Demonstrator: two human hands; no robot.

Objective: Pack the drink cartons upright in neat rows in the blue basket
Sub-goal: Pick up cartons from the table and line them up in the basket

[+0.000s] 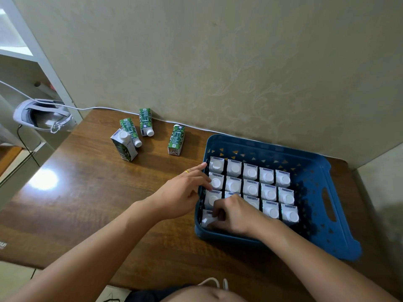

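1. Blue basket (322,168) sits on the wooden table (87,192), near the wall, toward the table's right end.
2. Inside the basket: 3 rows of 5 upright cartons (250,188), white caps up, packed against the far-left walls. Part of row 3 is hidden by the right hand.
3. A 4th row is begun: 1 carton (207,219) in the near-left corner, upright.
4. Right hand (235,214) has its fingers curled around that corner carton's top, gripping it.
5. Left hand (181,192) is spread, fingers straight, fingertips touching the basket's left rim and the leftmost cartons; a gold ring shows on 1 finger.
6. Loose on the table left of the basket: 4 green cartons (175,139), 1 upright, 3 lying down.
7. White headset (41,116) with cable sits at the table's far-left corner.
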